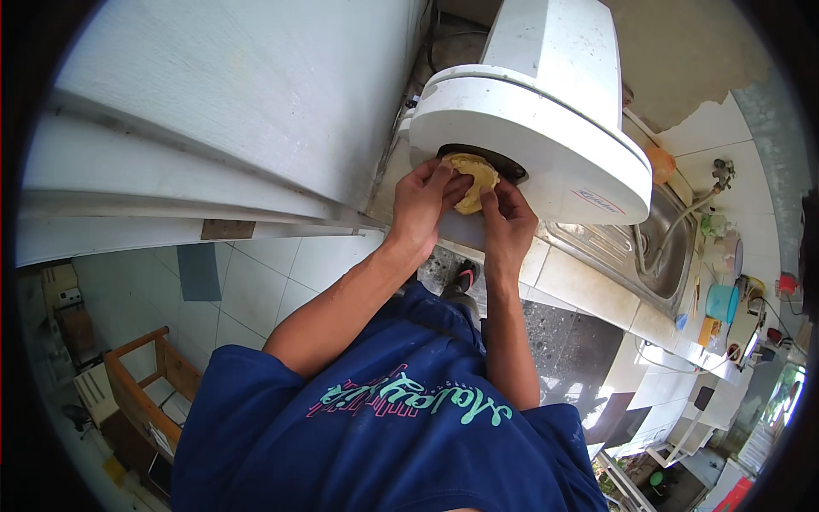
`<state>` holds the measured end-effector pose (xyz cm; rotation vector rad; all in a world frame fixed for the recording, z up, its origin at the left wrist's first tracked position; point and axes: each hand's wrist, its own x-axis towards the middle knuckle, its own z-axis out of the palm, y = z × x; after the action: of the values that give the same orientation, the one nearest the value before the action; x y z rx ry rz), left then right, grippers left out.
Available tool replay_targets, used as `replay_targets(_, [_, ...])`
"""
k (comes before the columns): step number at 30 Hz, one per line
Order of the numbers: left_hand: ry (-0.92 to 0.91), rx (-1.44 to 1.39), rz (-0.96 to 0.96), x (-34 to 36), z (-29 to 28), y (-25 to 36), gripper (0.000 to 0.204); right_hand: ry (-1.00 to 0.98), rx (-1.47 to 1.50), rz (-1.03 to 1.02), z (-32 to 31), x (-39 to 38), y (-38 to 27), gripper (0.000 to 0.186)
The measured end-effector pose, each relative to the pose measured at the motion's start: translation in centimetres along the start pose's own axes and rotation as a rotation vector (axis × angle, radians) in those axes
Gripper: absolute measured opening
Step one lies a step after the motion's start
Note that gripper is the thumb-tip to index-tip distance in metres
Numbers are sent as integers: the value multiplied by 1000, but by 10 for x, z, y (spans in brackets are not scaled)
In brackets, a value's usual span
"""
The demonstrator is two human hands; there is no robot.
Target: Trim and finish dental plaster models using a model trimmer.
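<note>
A flat, pale-yellow piece of dough (474,198) with a ragged edge is stretched between my two hands. My left hand (420,200) pinches its left side between thumb and fingers. On the right side, my right hand (509,220) grips it, thumb in front and fingers partly hidden behind. Directly beyond the dough stands a large white machine (546,162) with a rounded front and a dark oval opening (509,168). The dough overlaps that opening from my viewpoint, and I cannot tell whether it touches the machine.
Tall white panels (230,102) rise at the left. To the right, a tiled counter (589,277) holds a metal sink (682,273) with a hose. Several containers stand farther right, among them a turquoise cup (722,302). A wooden frame (141,397) is at lower left.
</note>
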<state>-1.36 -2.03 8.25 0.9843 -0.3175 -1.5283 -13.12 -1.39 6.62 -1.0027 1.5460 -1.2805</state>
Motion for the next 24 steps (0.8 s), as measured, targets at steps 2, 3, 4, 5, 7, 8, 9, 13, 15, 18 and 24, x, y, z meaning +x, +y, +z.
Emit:
replay_targets(2, [-39,-36,-24,-2,-4,3,27,-77,75,-68,-1,-2,-1,29])
replay_targets(3, [-41,-37,-21,-2,-5,4,27,-78,76,-73,-2,-2,-1,29])
replay_targets(4, [-68,-75,-44,-3,-5,5,28,-93,106,-68,-3,-1,-2,29])
replay_targets(5, [-94,-113,-66,-4,-6,6,28,-109,136,-64,-4,-1,-3,30])
replay_targets(7, [-105,-115,-78,-5,-7,6,30,-105,136,-64,-4,1,-2,30])
replay_targets(8, [-111,-116,-94,-5,-7,7,31,-102,137,-58,-4,2,-2,29])
replay_targets(9, [-114,-117,-91,-4,-7,6,31,-102,138,-62,-4,3,0,29])
replay_targets(13, [-91,-67,-127,4,-4,8,46,-39,93,12,-1,6,3,30])
replay_targets(15, [-83,-59,-124,6,-4,8,46,-8,107,34,1,7,4,30])
replay_targets(18, [-43,-41,-164,10,-5,6,47,2,44,9,2,8,7,31])
replay_targets(24, [-39,-80,-125,10,-5,6,37,17,19,11,3,8,2,32])
